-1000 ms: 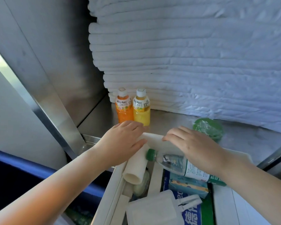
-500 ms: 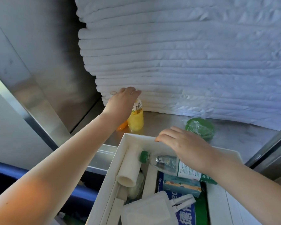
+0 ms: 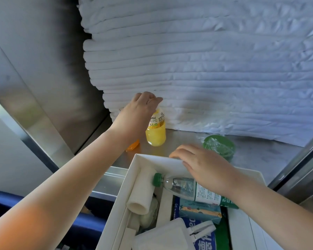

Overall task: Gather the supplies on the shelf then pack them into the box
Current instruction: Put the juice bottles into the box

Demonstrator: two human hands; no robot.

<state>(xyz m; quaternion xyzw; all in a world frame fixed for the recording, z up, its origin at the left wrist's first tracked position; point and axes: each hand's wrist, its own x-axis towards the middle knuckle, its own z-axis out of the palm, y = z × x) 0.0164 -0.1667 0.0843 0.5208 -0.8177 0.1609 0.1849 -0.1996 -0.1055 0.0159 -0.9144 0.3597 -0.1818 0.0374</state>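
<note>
The left hand (image 3: 139, 112) is reached to the back left of the steel shelf (image 3: 260, 152), its fingers curled down around the top of a yellow bottle (image 3: 155, 130). The cap is hidden under them. The bottle is stood upright on the shelf, just in front of a tall stack of folded white sheets (image 3: 206, 69). An orange bottle (image 3: 133, 146) is seen just beside it, mostly covered by the left wrist.

The right hand (image 3: 204, 165) is laid over the far rim of the white box (image 3: 134, 170), fingers loosely bent on the edge; whether the rim is pinched cannot be told. A clear bottle with a green cap (image 3: 184, 186) and a white roll (image 3: 143, 192) are lain inside the box. A green wrapped tub (image 3: 219, 145) is set near the right hand, with bare shelf to its right.
</note>
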